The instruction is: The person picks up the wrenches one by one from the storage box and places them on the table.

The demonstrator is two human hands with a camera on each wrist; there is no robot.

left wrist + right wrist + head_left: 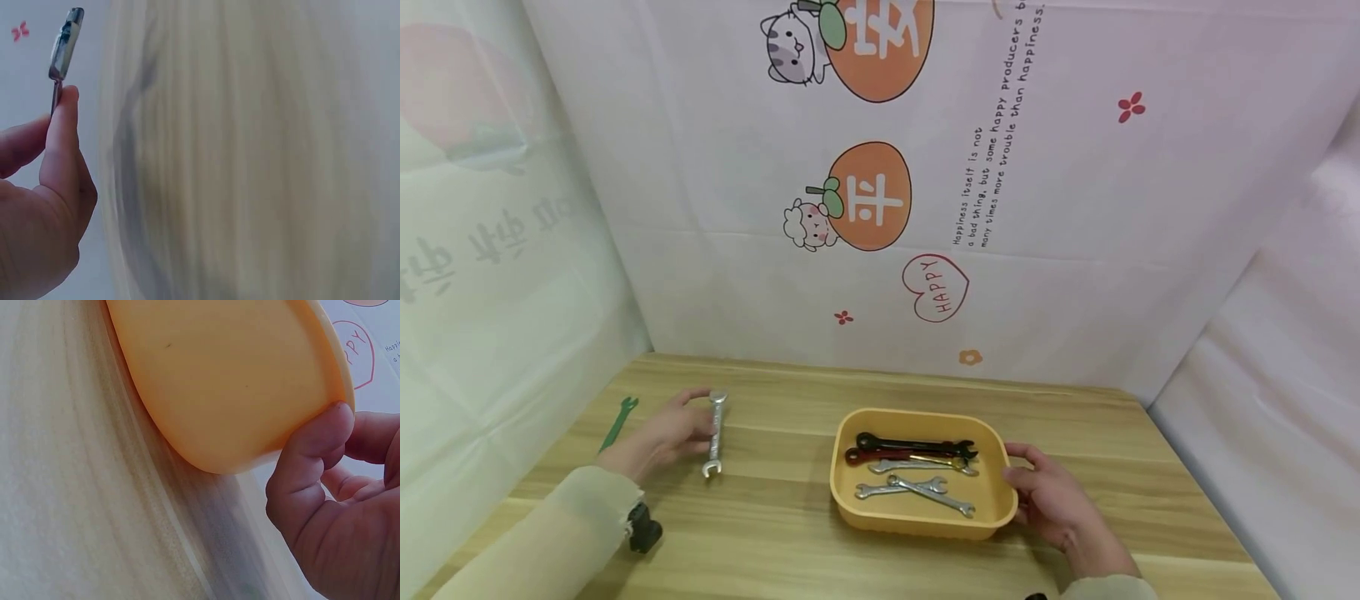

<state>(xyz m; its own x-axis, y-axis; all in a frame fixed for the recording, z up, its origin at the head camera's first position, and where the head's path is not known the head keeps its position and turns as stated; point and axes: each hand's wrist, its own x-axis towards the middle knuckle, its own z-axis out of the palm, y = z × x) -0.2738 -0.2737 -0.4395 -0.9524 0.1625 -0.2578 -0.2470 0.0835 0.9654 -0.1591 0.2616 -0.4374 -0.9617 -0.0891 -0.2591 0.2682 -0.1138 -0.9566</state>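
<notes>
In the head view my left hand (673,432) pinches a silver open-ended wrench (717,433) above the left part of the table. The left wrist view shows the thumb and a finger on the shaft of that wrench (64,47). My right hand (1056,500) grips the right end of a yellow plastic bin (917,525), the thumb on its rim in the right wrist view. Inside the bin lie several wrenches: a black one (913,446), a dark red one (874,456), a partly covered gold-coloured one and several silver ones, two of them crossed (936,497).
A green wrench (618,423) lies on the wooden table (760,533) at the far left, partly hidden behind the left wrist. White printed cloth (1052,292) hangs behind the table's back edge, with more cloth at both sides.
</notes>
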